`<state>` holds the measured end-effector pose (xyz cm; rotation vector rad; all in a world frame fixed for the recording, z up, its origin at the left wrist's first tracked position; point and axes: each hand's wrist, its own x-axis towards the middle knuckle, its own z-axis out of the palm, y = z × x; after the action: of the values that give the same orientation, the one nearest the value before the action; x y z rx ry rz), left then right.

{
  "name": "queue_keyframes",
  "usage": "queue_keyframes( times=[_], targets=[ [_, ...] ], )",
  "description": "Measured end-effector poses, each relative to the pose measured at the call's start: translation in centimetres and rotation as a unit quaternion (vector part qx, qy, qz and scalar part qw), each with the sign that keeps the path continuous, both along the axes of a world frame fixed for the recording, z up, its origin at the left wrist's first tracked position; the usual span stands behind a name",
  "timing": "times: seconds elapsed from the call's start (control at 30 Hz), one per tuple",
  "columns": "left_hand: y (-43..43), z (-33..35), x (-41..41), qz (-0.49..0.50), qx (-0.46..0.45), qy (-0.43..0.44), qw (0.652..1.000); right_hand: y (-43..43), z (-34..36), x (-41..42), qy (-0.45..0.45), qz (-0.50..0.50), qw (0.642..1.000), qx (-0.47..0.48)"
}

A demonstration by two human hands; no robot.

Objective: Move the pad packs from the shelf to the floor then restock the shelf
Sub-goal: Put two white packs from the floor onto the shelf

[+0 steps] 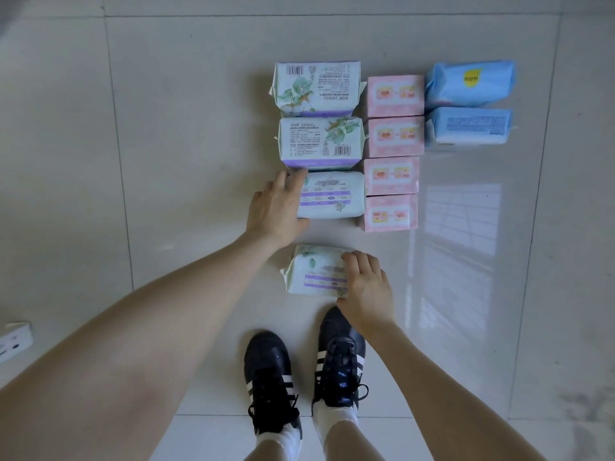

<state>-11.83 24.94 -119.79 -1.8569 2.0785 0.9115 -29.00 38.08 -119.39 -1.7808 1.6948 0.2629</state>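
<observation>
Your left hand [276, 207] clasps the third pack's [332, 194] left end and your right hand [364, 282] grips the near pack [316, 272] on the floor [186, 144], so push it far, square into line.

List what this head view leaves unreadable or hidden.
Shelf: outside the head view entirely.
White object: cut off by the left edge; identity unclear.
Print on the farthest green pack: too small to read.
Nearest green pack: right end hidden under the right hand.
</observation>
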Motion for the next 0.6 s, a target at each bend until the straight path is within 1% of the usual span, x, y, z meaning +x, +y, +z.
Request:
queue_keyframes(
  times=[0.17,0.33,0.43,0.6],
  targets=[
    [0.1,0.4,-0.7,0.045,-0.003,0.029,0.999,1.3,0.8,-1.1,-0.022,-0.027,0.999,0.027],
    [0.7,1.8,-0.1,0.047,-0.011,0.03,0.998,1.5,2.8,-2.1,-0.017,-0.03,0.996,0.079],
    [1.3,3.6,0.8,0.061,-0.007,0.031,0.998,1.4,4.9,-2.4,-0.006,-0.039,0.994,0.103],
    [2.4,8.2,2.2,0.078,0.003,0.031,0.997,1.2,9.5,-2.5,0.002,-0.044,0.994,0.105]
  ],
)
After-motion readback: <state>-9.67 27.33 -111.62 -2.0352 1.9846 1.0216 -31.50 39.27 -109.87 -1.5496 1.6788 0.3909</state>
